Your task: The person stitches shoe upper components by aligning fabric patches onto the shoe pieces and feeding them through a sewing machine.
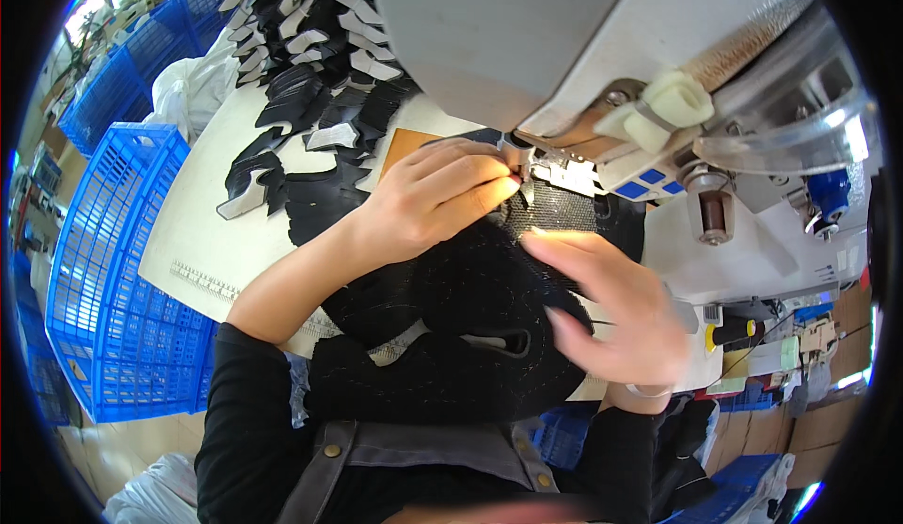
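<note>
Blk fabric (470,289) partly hidden; R hand (621,312) blurred.

From where I stand, this is a sewing workshop: a large sewing machine (489,39) looms over a pale worktable (193,228) strewn with cut black pieces (320,202). Blue plastic crates (118,261) crowd the left, and a black thread spool (734,334) lies off to the right.

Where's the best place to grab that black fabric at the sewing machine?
I'd probably pinch the black fabric along its broad near edge, coming from the bottom of the picture: that stretch lies uncovered, well away from the presser foot and left hand, which crowd its far end.
</note>
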The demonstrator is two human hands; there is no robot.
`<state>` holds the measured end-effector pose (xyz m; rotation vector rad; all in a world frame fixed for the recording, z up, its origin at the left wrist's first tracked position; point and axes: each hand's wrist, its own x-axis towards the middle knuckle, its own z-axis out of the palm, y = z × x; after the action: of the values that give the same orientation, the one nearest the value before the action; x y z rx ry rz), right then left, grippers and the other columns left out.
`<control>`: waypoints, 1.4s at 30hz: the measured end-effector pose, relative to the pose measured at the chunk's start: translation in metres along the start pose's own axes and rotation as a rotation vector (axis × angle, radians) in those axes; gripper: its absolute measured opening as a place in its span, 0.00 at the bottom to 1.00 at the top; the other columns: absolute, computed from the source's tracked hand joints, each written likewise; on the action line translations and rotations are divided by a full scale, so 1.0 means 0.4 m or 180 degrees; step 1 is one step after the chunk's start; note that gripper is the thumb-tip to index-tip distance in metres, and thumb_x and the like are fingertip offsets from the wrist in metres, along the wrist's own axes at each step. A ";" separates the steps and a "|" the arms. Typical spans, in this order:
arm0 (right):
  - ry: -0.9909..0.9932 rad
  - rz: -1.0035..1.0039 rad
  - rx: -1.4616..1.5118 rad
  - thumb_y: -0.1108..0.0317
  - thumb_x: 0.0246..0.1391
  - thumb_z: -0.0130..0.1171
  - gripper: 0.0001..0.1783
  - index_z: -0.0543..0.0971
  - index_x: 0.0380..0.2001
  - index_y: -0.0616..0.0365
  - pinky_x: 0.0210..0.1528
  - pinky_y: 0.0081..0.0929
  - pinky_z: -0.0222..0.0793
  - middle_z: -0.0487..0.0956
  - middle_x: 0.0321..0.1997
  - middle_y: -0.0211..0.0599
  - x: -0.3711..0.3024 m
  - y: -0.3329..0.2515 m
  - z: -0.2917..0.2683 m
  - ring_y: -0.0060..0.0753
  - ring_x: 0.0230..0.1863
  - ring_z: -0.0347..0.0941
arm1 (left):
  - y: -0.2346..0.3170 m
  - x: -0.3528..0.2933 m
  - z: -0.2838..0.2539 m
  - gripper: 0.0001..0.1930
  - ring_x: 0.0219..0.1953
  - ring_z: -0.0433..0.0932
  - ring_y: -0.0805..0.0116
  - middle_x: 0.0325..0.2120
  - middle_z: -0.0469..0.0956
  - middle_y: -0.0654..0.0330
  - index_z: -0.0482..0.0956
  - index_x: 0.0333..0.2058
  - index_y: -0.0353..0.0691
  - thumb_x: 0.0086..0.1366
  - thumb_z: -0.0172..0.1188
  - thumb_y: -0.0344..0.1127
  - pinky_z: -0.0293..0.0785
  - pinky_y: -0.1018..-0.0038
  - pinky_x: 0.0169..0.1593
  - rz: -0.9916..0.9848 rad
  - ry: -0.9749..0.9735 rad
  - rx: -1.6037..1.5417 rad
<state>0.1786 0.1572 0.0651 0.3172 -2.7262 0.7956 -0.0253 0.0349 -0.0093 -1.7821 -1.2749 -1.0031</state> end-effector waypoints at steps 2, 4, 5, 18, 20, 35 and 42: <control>-0.0217 -0.0132 0.0098 0.79 0.42 0.56 0.23 0.77 0.47 0.60 0.55 0.41 0.68 0.75 0.49 0.42 -0.024 0.018 -0.041 0.44 0.49 0.73 | 0.002 0.009 0.014 0.15 0.40 0.80 0.58 0.36 0.78 0.55 0.80 0.36 0.32 0.46 0.61 0.27 0.78 0.68 0.42 0.0085 0.0085 -0.0002; 0.0083 -0.0628 -0.1400 0.76 0.43 0.57 0.20 0.78 0.44 0.60 0.55 0.41 0.66 0.74 0.46 0.41 -0.027 0.027 -0.010 0.43 0.50 0.72 | 0.001 0.011 0.020 0.15 0.36 0.79 0.59 0.34 0.77 0.56 0.80 0.37 0.32 0.46 0.60 0.27 0.78 0.69 0.42 0.0175 0.0093 -0.0058; 0.0428 -0.0674 -0.1775 0.74 0.43 0.58 0.18 0.78 0.41 0.61 0.54 0.40 0.66 0.74 0.43 0.38 -0.012 0.019 0.024 0.40 0.48 0.73 | -0.002 0.008 0.025 0.17 0.37 0.78 0.59 0.33 0.76 0.57 0.80 0.39 0.33 0.47 0.59 0.29 0.77 0.67 0.44 0.0199 0.0056 -0.0035; 0.1576 -0.1375 -0.2286 0.74 0.42 0.65 0.06 0.80 0.27 0.61 0.42 0.30 0.67 0.78 0.31 0.32 0.013 0.067 0.105 0.28 0.32 0.77 | 0.009 0.016 0.021 0.19 0.38 0.80 0.58 0.32 0.78 0.58 0.82 0.36 0.36 0.40 0.62 0.24 0.79 0.67 0.41 -0.0086 0.0029 -0.0184; 0.1558 -0.1461 -0.2359 0.74 0.44 0.65 0.05 0.81 0.28 0.61 0.43 0.29 0.66 0.78 0.32 0.33 0.012 0.071 0.109 0.28 0.33 0.77 | 0.002 0.008 0.022 0.18 0.37 0.81 0.59 0.31 0.78 0.58 0.82 0.36 0.36 0.40 0.62 0.24 0.80 0.68 0.39 -0.0075 0.0062 -0.0251; 0.1408 -0.0903 -0.1256 0.78 0.29 0.63 0.27 0.81 0.42 0.57 0.43 0.30 0.72 0.80 0.41 0.37 0.015 0.131 0.069 0.39 0.40 0.78 | 0.018 0.036 -0.049 0.06 0.33 0.81 0.60 0.32 0.80 0.58 0.81 0.31 0.36 0.53 0.66 0.27 0.77 0.69 0.37 -0.1102 -0.0629 -0.0301; 0.1240 -0.0229 -0.1835 0.69 0.32 0.68 0.20 0.84 0.37 0.51 0.47 0.30 0.63 0.79 0.38 0.28 0.011 0.091 0.050 0.30 0.43 0.73 | -0.079 0.013 -0.095 0.10 0.32 0.78 0.69 0.29 0.81 0.57 0.81 0.39 0.33 0.63 0.60 0.32 0.73 0.74 0.38 -0.2454 -0.1748 -0.2424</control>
<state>0.1600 0.1757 0.0326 0.1135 -2.4153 0.0213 -0.0615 0.0118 0.0155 -2.2681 -2.2411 -1.6461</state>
